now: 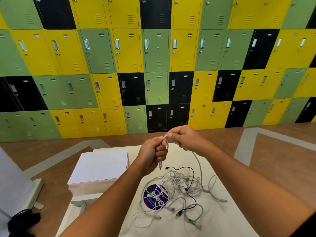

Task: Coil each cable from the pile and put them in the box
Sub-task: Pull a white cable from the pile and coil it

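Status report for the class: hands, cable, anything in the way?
Left hand grips grey cable near its plug; right hand pinches it above. Pile tangled on table. White box looks closed.

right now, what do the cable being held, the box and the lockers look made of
Cable: pale grey-white, matte, probably plastic or braided sheath; it bends softly. Box: matte white lid, pink sides, likely cardboard. Lockers: smooth painted sheet metal, with louvred vents.
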`<state>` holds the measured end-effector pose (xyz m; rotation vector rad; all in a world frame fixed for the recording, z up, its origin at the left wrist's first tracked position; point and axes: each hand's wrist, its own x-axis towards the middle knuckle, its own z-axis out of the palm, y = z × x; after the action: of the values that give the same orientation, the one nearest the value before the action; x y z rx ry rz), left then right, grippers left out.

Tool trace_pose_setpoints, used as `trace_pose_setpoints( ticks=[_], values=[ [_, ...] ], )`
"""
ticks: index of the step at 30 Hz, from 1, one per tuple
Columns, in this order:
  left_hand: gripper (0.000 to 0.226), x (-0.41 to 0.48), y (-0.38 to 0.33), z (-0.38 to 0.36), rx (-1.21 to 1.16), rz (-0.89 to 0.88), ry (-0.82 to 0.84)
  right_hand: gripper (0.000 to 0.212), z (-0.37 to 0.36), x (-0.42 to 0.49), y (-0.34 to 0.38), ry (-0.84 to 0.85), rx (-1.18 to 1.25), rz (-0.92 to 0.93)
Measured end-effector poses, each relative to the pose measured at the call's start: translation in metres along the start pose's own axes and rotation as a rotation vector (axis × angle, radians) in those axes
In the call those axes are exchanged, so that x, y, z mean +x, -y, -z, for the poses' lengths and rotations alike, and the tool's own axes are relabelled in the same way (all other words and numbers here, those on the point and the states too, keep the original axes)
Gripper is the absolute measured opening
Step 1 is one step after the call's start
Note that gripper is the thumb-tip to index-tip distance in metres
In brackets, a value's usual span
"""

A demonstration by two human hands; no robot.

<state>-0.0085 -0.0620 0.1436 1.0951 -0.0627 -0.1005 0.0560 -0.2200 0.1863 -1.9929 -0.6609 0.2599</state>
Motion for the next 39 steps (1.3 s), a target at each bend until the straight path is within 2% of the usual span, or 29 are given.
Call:
trace_pose_setpoints(
  ticks=[3, 9, 14, 17, 20, 24, 27, 31, 36, 39],
  values=[
    [0.037, 0.001, 0.002, 0.006, 0.036, -0.045, -0.034, 0.025, -0.001, -0.002, -0.004, 0.107, 0.063, -0.091],
    [0.035, 0.007, -0.002, 0.000, -0.105, -0.066, -0.053, 0.024, -0.020, -0.007, -0.018, 0.079, 0.197, -0.168],
    [0.035, 0.015, -0.001, 0.001, -0.217, -0.124, -0.221, 0.029, -0.043, -0.014, -0.029, 0.100, 0.196, -0.201],
    [0.033, 0.018, 0.005, 0.002, -0.258, -0.156, -0.313, 0.024, -0.053, -0.015, -0.034, 0.170, 0.078, -0.248],
    [0.034, 0.021, 0.012, 0.007, -0.158, -0.210, -0.411, 0.027, -0.063, -0.022, -0.040, 0.322, -0.064, -0.333],
    [0.033, 0.019, 0.030, 0.026, 0.284, -0.252, -0.495, 0.027, -0.070, -0.031, -0.036, 0.457, -0.255, -0.330],
    [0.033, 0.009, 0.047, 0.039, 0.506, -0.211, -0.414, 0.023, -0.060, -0.024, -0.023, 0.395, -0.383, -0.201],
    [0.034, -0.002, 0.056, 0.041, 0.602, -0.109, -0.253, 0.019, -0.043, -0.013, -0.014, 0.253, -0.436, -0.080],
    [0.038, -0.003, 0.048, 0.032, 0.428, -0.008, -0.163, 0.014, -0.032, -0.008, -0.010, 0.066, -0.425, -0.032],
    [0.039, -0.007, 0.038, 0.022, 0.216, 0.059, -0.126, 0.013, -0.028, -0.005, -0.013, -0.004, -0.364, 0.007]
  ],
)
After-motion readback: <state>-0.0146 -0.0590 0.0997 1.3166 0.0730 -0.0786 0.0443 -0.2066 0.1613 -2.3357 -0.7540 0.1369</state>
